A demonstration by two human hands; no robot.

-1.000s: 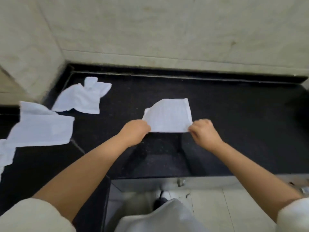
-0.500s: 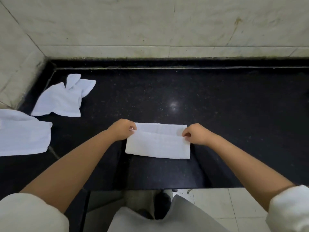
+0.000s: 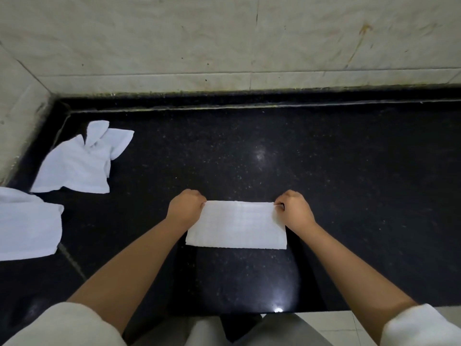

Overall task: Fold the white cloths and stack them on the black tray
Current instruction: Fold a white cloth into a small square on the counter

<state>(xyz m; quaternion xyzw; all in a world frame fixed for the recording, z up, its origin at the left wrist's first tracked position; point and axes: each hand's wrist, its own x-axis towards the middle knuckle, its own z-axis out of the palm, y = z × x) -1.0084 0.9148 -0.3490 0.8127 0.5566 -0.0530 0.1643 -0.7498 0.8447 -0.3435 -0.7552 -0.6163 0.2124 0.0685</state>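
Note:
A white cloth (image 3: 237,224) lies folded into a flat rectangle on the black counter (image 3: 299,171), near its front edge. My left hand (image 3: 185,208) pinches the cloth's far left corner. My right hand (image 3: 295,209) pinches its far right corner. Both hands have curled fingers. A crumpled white cloth (image 3: 79,163) lies at the back left. Another white cloth (image 3: 27,226) lies at the left edge, partly out of frame. No separate black tray shows in this view.
A pale tiled wall (image 3: 224,41) rises behind the counter and along its left side. The counter's front edge (image 3: 249,313) runs just above my legs, with light floor tiles (image 3: 336,325) below it.
The cloth was held up above the counter; it now lies flat, folded in half. Both hands came down and toward me with it and still pinch its far corners.

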